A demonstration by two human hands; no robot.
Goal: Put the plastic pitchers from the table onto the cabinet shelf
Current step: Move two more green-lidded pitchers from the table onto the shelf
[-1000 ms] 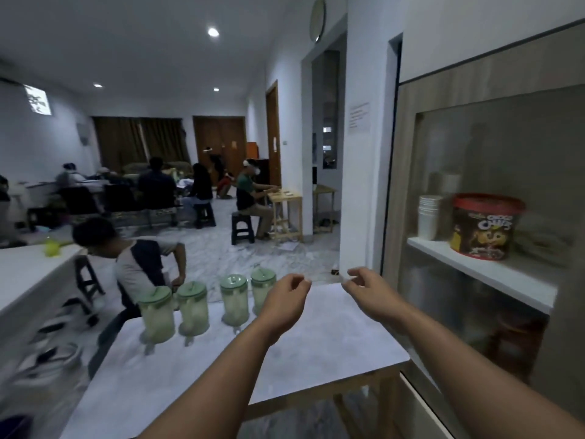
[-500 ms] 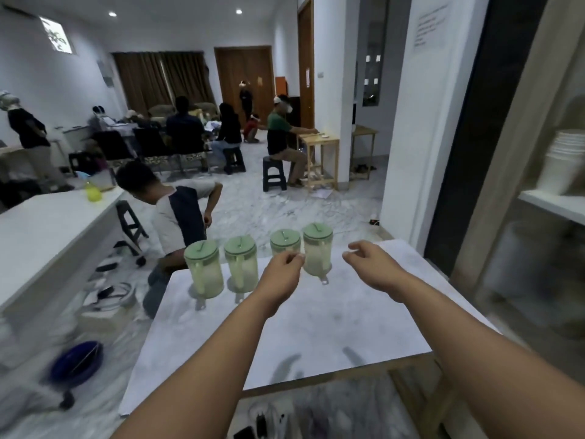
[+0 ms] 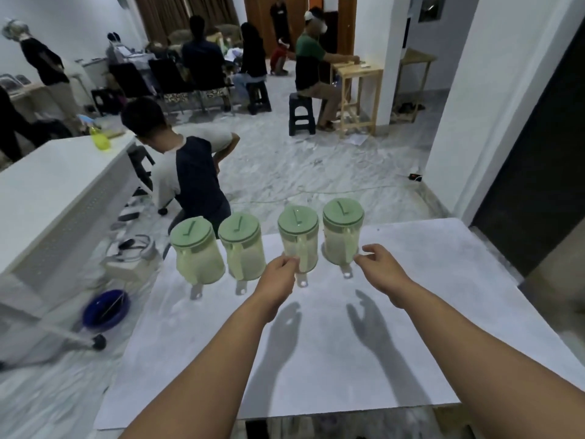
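Observation:
Several clear plastic pitchers with green lids stand in a row along the far edge of the white table (image 3: 319,369), handles facing me. My left hand (image 3: 280,278) has its curled fingers against the handle of the third pitcher (image 3: 297,237) from the left; whether they grip it is unclear. My right hand (image 3: 381,267) is open, fingertips just beside the handle of the rightmost pitcher (image 3: 343,232), not touching it. The two left pitchers (image 3: 196,255) (image 3: 243,250) stand untouched. The cabinet shelf is out of view.
A person (image 3: 190,172) bends over just beyond the table's far edge. A white counter (image 3: 53,191) runs along the left, a blue basin (image 3: 106,308) lies on the floor. A white pillar (image 3: 493,106) and dark opening stand at right. Several people sit farther back.
My view has swung left and down from the cabinet to the table. Both hands have moved forward to the two right pitchers' handles.

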